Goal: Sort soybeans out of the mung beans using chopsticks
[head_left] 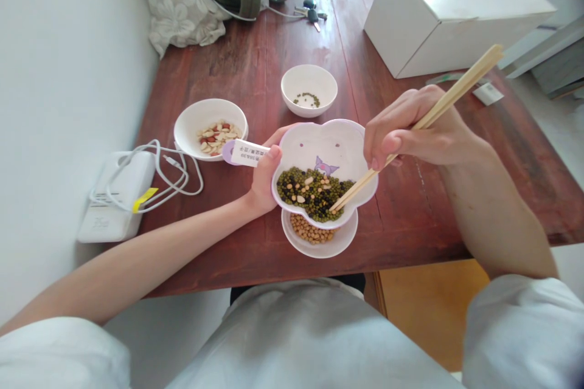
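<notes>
The left hand point(263, 177) is clenching the lilac-edged, flower-shaped bowl point(319, 141) from the near left, with the thumb pressing on a printed white label point(244, 152) on the bowl's tab-like handle and the fingers curling beneath. The forearm is stretching in from the lower left. The bowl is sitting over a small white dish point(343, 242) holding yellow soybeans point(308, 230), and its far side appears to be tipping upward. The right hand point(413, 130) is grasping a pair of wooden chopsticks point(458, 84) between thumb and fingers, with the wrist raised and the forearm coming up from the near right. The chopstick tips are angling down into the dark mix of green mung beans, black beans and pale seeds point(312, 194) at the bowl's lower edge. On the desk point(214, 255), a white bowl of peanuts point(214, 137) is sitting just beside the left hand, and a small white bowl of mung beans point(309, 88) is resting beyond the flower-shaped bowl. Farther off, a white carton point(456, 18) and a set of keys point(312, 15) are lying near the far edge.
</notes>
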Demonstrator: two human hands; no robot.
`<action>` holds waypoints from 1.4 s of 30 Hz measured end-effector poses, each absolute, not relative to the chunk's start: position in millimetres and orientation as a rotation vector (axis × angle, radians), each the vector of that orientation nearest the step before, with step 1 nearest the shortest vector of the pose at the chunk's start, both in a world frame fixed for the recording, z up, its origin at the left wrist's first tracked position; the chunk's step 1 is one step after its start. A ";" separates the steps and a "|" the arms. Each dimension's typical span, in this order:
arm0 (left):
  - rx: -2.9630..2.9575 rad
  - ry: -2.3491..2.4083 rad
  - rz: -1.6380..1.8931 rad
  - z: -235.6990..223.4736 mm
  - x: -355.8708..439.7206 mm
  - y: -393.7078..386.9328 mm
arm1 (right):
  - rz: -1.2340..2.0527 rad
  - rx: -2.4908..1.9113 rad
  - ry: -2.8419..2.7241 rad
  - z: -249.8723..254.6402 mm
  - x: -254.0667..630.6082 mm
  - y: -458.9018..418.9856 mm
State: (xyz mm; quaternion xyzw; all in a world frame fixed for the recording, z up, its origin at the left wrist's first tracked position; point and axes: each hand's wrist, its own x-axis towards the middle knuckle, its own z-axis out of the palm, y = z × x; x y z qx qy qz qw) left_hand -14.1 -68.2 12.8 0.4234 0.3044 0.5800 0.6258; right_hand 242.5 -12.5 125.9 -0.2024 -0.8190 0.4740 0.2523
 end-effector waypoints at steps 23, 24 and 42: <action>0.974 0.708 1.331 16.9 -14.1 -69.0 | 1.351 -0.501 -2.206 127.5 237.9 -17.7; 0.977 0.698 1.332 16.8 -14.1 -68.9 | 1.341 -0.504 -2.214 127.8 238.3 -17.5; 0.979 0.833 1.285 15.6 -15.1 -69.0 | 1.275 -0.453 -2.135 132.8 243.7 -16.8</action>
